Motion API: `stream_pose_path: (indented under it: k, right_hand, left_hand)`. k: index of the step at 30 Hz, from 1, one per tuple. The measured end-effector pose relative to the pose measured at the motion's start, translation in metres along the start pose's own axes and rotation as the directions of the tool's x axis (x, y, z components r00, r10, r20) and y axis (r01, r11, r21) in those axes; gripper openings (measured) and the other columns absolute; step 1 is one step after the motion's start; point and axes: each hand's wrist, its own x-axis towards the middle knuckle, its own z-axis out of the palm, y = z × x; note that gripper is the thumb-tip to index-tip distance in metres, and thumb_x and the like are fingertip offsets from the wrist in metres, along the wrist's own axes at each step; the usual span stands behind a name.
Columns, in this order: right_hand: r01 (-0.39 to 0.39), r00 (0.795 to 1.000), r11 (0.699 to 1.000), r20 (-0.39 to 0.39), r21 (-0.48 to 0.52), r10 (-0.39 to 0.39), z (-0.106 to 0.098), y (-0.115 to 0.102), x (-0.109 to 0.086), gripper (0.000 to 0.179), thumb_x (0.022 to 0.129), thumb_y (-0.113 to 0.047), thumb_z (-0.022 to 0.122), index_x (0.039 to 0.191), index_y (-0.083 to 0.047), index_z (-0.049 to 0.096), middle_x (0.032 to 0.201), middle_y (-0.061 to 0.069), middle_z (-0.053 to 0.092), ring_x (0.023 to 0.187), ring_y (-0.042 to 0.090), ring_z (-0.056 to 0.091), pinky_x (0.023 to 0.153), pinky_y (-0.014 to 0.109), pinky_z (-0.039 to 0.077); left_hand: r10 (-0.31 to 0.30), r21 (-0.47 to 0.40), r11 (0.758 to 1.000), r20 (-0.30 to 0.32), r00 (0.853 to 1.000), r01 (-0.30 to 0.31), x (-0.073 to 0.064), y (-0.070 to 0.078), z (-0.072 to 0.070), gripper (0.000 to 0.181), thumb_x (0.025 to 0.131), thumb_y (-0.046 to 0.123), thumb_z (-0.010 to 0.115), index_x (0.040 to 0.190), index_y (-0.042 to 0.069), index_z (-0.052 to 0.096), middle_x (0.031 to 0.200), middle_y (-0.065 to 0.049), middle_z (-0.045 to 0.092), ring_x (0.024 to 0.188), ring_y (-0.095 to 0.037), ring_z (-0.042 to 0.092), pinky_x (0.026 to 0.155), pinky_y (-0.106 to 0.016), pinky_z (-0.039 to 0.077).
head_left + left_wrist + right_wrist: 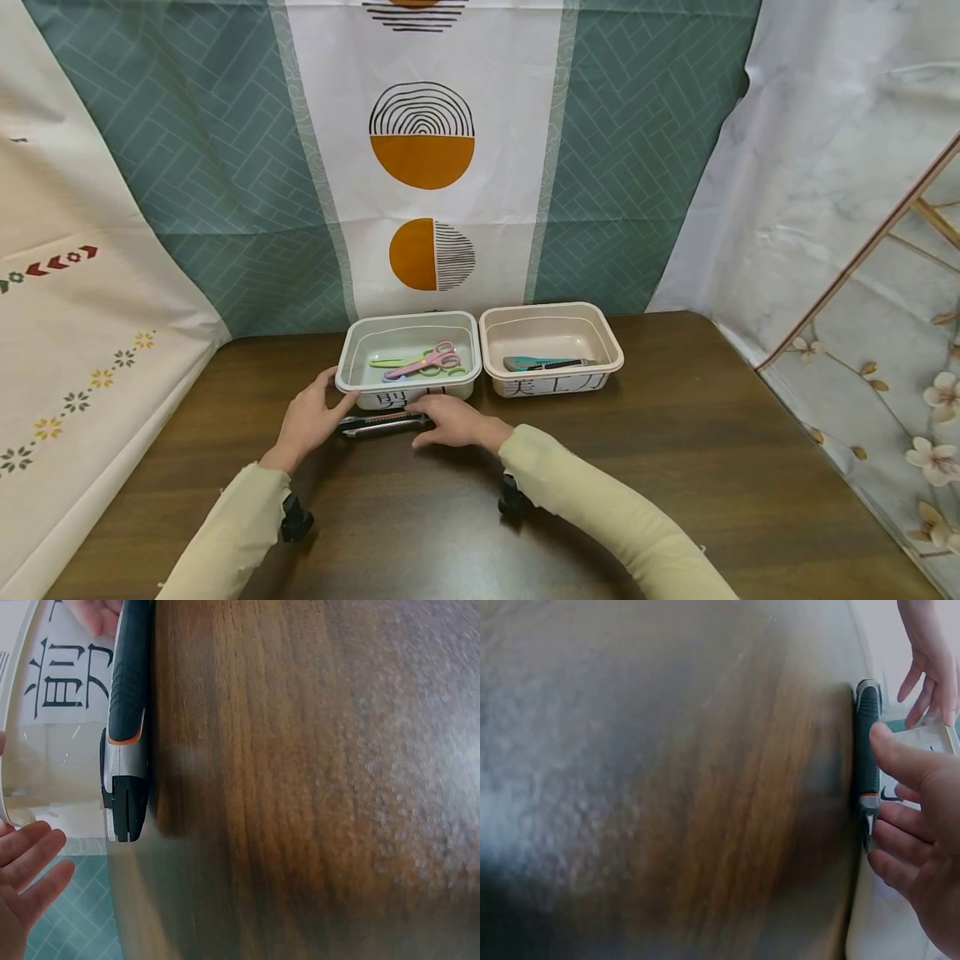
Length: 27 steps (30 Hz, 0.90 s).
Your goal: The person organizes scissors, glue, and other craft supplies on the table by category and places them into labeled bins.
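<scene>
A black and silver utility knife [382,423] lies on the table along the front of a pale green bin [352,377]. My left hand [309,419] is at the bin's left front corner, its fingers extended along the side and its thumb near the front rim. In the left wrist view the knife's dark handle [129,682] stands close to the bin's labelled front. My right hand [450,421] is at the knife's right end, thumb apart from the loosely bent fingers. The right wrist view has the right hand [922,810] right beside the knife [867,750].
Inside the green bin lie pink-handled scissors [431,362] and green scissors [386,363]. A beige bin [615,354] beside it holds a teal cutter [521,363] and a dark cutter [558,364]. Behind the wooden table [675,467] hangs a patterned cloth [630,167].
</scene>
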Motion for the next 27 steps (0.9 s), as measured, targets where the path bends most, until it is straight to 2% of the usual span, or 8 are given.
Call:
stream_pose_path:
  k: [6,13,17,23,27]
  right_hand:
    - [0.009,1.000,1.000,-0.007,-0.028,-0.009,0.004,-0.006,0.004,0.039,0.080,-0.024,0.069,0.115,-0.008,0.060,0.114,0.002,0.059,0.109,0.012,0.051,0.093,0.020,0.036]
    - [0.021,0.999,0.997,-0.032,-0.081,-0.023,0.010,-0.011,0.007,0.036,0.079,-0.024,0.070,0.110,-0.010,0.064,0.107,0.002,0.057,0.100,0.011,0.053,0.087,0.019,0.039]
    - [-0.012,0.999,0.995,-0.034,-0.100,0.009,0.013,-0.015,0.009,0.036,0.078,-0.028,0.070,0.109,-0.011,0.065,0.105,0.002,0.057,0.095,0.010,0.054,0.083,0.019,0.041]
    - [-0.092,0.995,0.985,-0.041,-0.145,0.087,0.017,-0.021,0.012,0.038,0.079,-0.035,0.069,0.109,-0.014,0.064,0.106,-0.001,0.058,0.098,0.011,0.055,0.084,0.020,0.041]
    - [-0.118,0.993,0.975,-0.049,-0.190,0.110,0.019,-0.024,0.013,0.036,0.079,-0.034,0.068,0.109,-0.014,0.065,0.104,-0.002,0.059,0.097,0.011,0.056,0.082,0.021,0.043]
  left_hand:
    - [0.010,-0.003,1.000,-0.005,1.000,-0.010,-0.002,-0.002,0.000,0.066,0.086,0.042,0.057,0.129,-0.004,0.040,0.115,-0.023,0.056,0.103,-0.037,0.054,0.084,-0.053,0.040]
    - [0.022,-0.014,1.000,-0.005,1.000,-0.022,-0.003,-0.005,0.000,0.066,0.086,0.042,0.057,0.130,-0.003,0.040,0.116,-0.023,0.056,0.104,-0.037,0.054,0.085,-0.053,0.040]
    - [0.018,-0.015,1.000,0.002,1.000,-0.018,-0.004,-0.005,-0.001,0.066,0.086,0.042,0.057,0.130,-0.003,0.039,0.117,-0.023,0.055,0.106,-0.038,0.053,0.086,-0.054,0.039]
    - [0.016,-0.012,1.000,0.000,1.000,-0.016,-0.004,-0.005,-0.002,0.066,0.086,0.043,0.057,0.130,-0.003,0.039,0.117,-0.023,0.055,0.106,-0.038,0.053,0.086,-0.053,0.039]
    - [0.016,-0.007,1.000,-0.001,1.000,-0.016,-0.004,-0.004,-0.003,0.065,0.086,0.043,0.057,0.129,-0.003,0.040,0.116,-0.023,0.056,0.105,-0.038,0.053,0.086,-0.053,0.039]
